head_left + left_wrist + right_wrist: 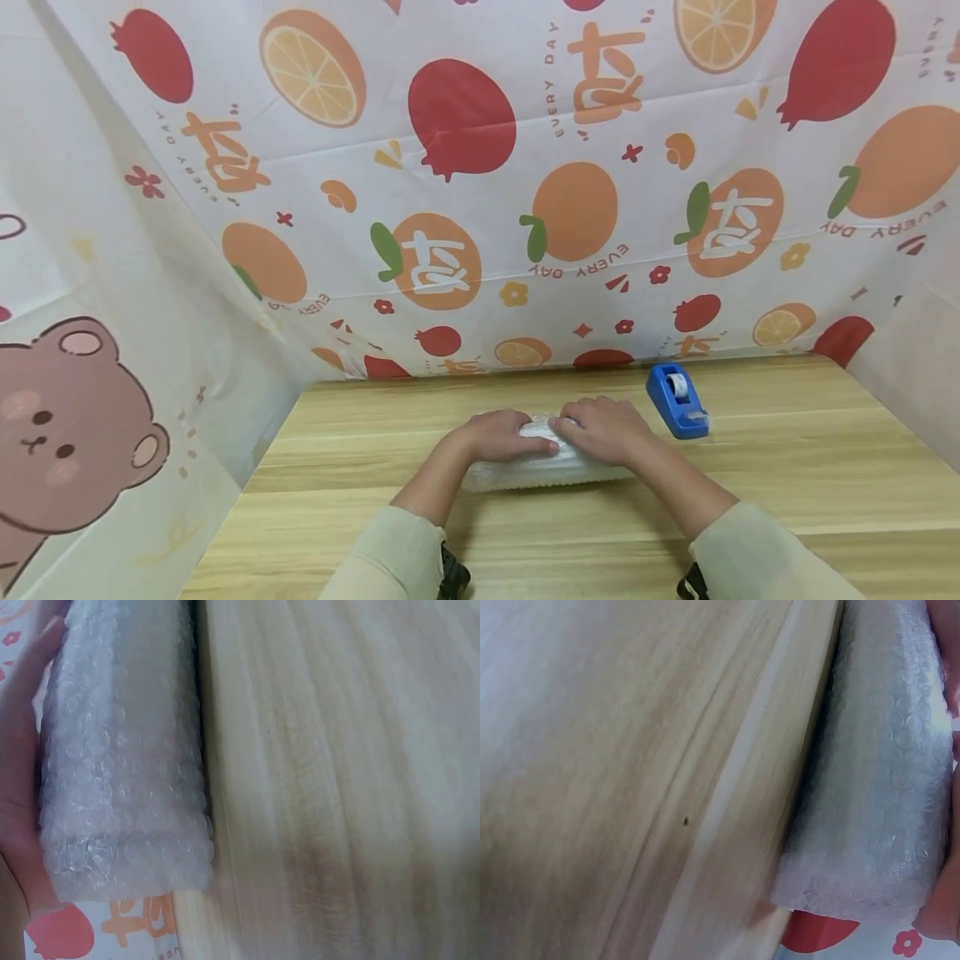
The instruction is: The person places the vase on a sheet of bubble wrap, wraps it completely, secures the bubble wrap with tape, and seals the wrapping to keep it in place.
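Observation:
A bubble-wrapped bundle (551, 475), long and roll-shaped, lies crosswise on the table in front of the person. My left hand (498, 435) grips its top left of the middle, thumb pointing inward. From the right, my right hand (606, 429) holds the top of the same bundle, with the two thumbs close to each other. In the left wrist view the bundle's left end (124, 795) shows clear bubbles over something pale, and the hand runs along its far side. The right wrist view has the other end (862, 825), with fingers at its edge. What the wrap encloses is blurred.
A blue tape dispenser (678, 402) with a roll of clear tape stands behind and to the right of the right hand. The wood-grain table (337, 517) meets a fruit-printed cloth (465, 333) at its back edge. A bear-printed cloth (67, 433) hangs on the left.

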`<state>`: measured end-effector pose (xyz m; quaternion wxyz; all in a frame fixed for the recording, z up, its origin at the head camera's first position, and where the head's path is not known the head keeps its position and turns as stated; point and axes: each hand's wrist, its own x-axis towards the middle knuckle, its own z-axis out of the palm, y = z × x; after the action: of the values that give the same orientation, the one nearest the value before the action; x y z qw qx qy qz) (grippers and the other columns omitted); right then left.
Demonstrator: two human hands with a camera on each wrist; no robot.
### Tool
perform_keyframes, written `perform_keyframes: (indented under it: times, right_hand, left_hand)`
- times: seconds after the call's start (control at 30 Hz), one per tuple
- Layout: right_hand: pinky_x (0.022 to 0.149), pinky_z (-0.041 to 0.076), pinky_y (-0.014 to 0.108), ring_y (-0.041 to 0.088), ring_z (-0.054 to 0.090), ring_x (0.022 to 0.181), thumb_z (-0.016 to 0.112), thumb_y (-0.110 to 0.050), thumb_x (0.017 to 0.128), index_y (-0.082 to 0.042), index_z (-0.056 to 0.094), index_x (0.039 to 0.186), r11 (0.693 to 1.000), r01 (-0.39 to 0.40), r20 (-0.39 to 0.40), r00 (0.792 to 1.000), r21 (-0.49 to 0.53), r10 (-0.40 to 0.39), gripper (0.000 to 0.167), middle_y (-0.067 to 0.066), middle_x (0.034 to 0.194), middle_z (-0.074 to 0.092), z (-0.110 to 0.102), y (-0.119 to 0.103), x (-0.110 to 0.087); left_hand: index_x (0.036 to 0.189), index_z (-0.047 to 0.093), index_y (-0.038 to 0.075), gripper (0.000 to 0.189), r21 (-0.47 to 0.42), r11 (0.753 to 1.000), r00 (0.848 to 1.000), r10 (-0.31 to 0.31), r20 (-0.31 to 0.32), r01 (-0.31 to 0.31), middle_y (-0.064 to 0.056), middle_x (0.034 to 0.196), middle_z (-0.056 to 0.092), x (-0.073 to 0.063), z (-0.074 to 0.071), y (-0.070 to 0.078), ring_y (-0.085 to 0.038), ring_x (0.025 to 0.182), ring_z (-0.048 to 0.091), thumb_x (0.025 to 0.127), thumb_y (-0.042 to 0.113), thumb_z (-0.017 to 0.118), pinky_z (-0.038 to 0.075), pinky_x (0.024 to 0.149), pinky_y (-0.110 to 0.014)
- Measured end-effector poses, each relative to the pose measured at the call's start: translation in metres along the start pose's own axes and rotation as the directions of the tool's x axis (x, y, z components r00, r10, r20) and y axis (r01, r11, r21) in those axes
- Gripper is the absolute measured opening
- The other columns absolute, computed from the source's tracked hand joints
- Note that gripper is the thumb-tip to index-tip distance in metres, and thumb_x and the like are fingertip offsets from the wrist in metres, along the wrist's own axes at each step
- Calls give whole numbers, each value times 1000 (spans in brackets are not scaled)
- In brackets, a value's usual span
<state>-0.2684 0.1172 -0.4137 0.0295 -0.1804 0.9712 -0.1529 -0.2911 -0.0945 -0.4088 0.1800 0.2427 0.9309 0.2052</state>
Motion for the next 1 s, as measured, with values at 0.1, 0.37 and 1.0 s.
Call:
perform_keyframes:
  times: [0.1,0.37,1.0]
  right_hand:
    - [93,44,56,26,59,113,41,-58,98,-26,69,117,1000,-7,-7,1000,-7,7,47,-2,122,67,1,-1,0]
    - [93,43,59,27,58,115,41,-60,97,-25,68,119,1000,-23,-11,1000,-9,22,50,0,123,67,1,-2,0]
    - [94,42,60,28,57,114,40,-60,98,-24,67,121,999,-54,-18,998,-6,53,51,1,125,66,2,-4,-2]
  left_hand:
    - [105,69,18,52,-44,999,1000,20,14,-19,6,105,68,-1,-2,-2,-11,95,61,84,63,50,47,85,-36]
    - [117,65,12,52,-153,987,995,52,85,-39,1,112,64,0,-6,-4,-15,102,57,84,49,48,45,93,-40]
    - [96,63,14,34,-207,974,992,106,74,-88,4,88,59,-1,-4,-5,-12,84,53,80,42,49,43,79,-33]
